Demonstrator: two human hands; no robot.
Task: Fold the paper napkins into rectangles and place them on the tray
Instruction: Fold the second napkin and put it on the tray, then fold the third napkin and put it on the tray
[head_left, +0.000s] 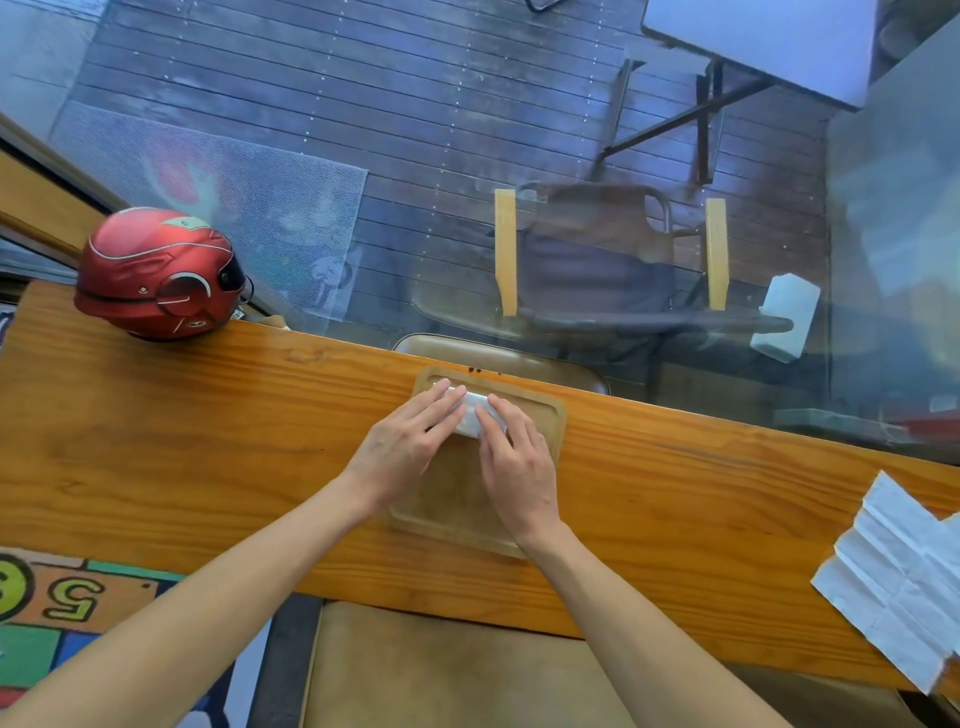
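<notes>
Now the left hand (402, 447) and right hand (514, 462) press straight fingers on one folded napkin (474, 415) in the tray (550, 415), but open napkins (904, 577) on the desk (208, 441) still need folding.

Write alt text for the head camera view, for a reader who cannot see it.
The left hand and right hand press a folded white napkin onto the far end of a wooden tray on a wooden table. Unfolded napkins lie at the table's right edge; a red helmet sits at its far left.
</notes>
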